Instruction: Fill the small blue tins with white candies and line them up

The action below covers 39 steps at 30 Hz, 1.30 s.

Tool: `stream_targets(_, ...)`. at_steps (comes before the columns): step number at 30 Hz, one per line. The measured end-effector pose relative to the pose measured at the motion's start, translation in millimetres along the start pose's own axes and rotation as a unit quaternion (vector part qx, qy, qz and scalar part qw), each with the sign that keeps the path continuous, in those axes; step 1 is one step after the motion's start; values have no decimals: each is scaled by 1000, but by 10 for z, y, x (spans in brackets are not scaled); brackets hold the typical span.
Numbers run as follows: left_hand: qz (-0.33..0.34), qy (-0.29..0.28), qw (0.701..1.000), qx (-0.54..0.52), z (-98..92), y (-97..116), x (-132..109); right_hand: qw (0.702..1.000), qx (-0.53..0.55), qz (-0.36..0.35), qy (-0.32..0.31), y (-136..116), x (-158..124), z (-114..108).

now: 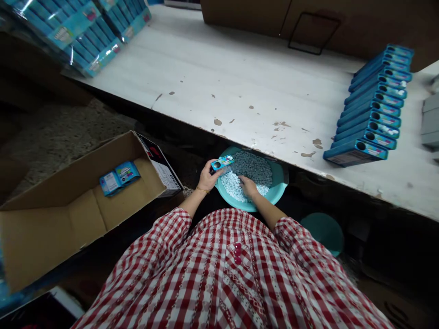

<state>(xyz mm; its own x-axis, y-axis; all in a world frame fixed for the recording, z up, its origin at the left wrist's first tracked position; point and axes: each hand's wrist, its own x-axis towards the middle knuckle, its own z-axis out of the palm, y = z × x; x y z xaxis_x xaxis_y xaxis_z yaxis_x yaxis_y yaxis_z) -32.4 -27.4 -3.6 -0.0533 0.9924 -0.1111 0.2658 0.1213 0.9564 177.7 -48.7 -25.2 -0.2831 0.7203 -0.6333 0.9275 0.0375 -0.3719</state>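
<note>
A small blue tin box (pixel 222 163) with a dark round hole in its top is gripped in my left hand (pixel 206 177), above the left side of a turquoise basin (pixel 280 192). Many small pale blue and white pellets (pixel 252 169) fill the basin. My right hand (pixel 249 188) reaches down into the pellets, its fingertips partly buried. Whether those fingers hold any pellets is hidden.
On the white worktable (pixel 219 82), a row of similar blue boxes (pixel 370 107) stands at the right. Wrapped blue packs (pixel 85 41) lie at the far left. An open cardboard carton (pixel 82 214) with blue boxes (pixel 120 178) sits at lower left. A green bin (pixel 324 233) stands below.
</note>
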Motion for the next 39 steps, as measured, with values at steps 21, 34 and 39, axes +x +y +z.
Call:
stream_targets(21, 80, -111, 983, 125, 438, 176, -57, 975, -217, -52, 2, -472, -873, -1723)
stream_targets(34, 55, -32, 996, 59, 177, 53, -73, 970, -244, 10, 4, -15, -805, -1491)
stream_targets(39, 7, 9, 1000, 16, 82, -29, -40, 988, -143, 45, -36, 214, -412, -584)
